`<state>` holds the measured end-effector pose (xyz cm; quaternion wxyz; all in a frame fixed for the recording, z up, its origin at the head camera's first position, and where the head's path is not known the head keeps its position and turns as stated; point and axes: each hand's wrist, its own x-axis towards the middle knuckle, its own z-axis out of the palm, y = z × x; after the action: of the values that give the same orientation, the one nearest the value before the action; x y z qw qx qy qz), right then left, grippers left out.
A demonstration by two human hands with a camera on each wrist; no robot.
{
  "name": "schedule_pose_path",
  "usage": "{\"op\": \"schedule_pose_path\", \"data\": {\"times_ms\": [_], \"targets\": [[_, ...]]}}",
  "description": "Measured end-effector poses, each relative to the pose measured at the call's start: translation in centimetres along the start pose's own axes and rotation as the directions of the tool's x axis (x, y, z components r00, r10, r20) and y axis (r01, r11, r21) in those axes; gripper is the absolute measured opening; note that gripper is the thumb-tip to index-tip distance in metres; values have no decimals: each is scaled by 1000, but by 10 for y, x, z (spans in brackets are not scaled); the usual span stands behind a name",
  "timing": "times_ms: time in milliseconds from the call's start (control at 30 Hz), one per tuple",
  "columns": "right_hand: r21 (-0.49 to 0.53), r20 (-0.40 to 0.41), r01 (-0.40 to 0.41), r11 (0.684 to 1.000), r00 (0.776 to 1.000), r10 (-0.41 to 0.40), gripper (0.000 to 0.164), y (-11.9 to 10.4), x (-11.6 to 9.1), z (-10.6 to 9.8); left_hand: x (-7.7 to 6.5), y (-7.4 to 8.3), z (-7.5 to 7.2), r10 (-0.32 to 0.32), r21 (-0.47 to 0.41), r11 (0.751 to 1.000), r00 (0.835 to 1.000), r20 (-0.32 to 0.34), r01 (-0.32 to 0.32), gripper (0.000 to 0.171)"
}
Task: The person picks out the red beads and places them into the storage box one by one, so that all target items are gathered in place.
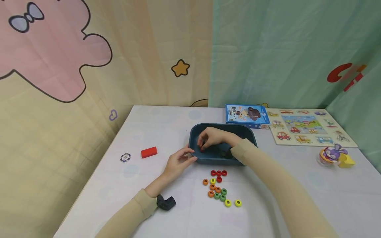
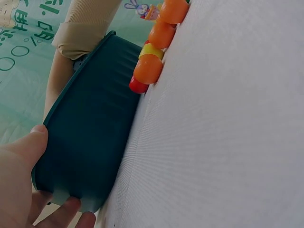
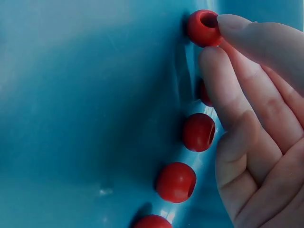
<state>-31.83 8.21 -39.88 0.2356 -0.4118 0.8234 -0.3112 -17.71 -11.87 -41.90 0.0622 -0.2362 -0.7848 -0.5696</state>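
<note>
My right hand point(image 1: 210, 137) is inside the dark teal plastic bin point(image 1: 221, 161). Its thumb and finger pinch a red bead point(image 3: 203, 29) with a wide hole, close to the bin's wall. Further red beads point(image 3: 176, 182) lie in a row along that wall, one partly hidden by a finger. At the bin's left near corner, my left hand point(image 1: 176, 163) holds the outside, thumb at the rim and fingers against the wall. On the table in front of the bin lie loose red beads point(image 1: 219, 173), orange beads point(image 1: 212, 187), green beads point(image 1: 222, 197) and yellow beads point(image 1: 227, 203).
Left of the bin are a red block point(image 1: 148, 152) and a poker chip point(image 1: 125, 157). Behind it lies a blue box point(image 1: 247, 116), with a wooden picture puzzle point(image 1: 312, 138) to its right. A purple rabbit toy point(image 1: 331, 154) and a yellow block point(image 1: 346, 161) stand at the right.
</note>
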Motion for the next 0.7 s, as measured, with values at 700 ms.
{"op": "schedule_pose_path", "data": {"times_ms": [700], "targets": [[78,-205,133,988,972,-114,21,-71,-77,-33,1,-3,0,32,5,999,999,-5,-32,28]]}}
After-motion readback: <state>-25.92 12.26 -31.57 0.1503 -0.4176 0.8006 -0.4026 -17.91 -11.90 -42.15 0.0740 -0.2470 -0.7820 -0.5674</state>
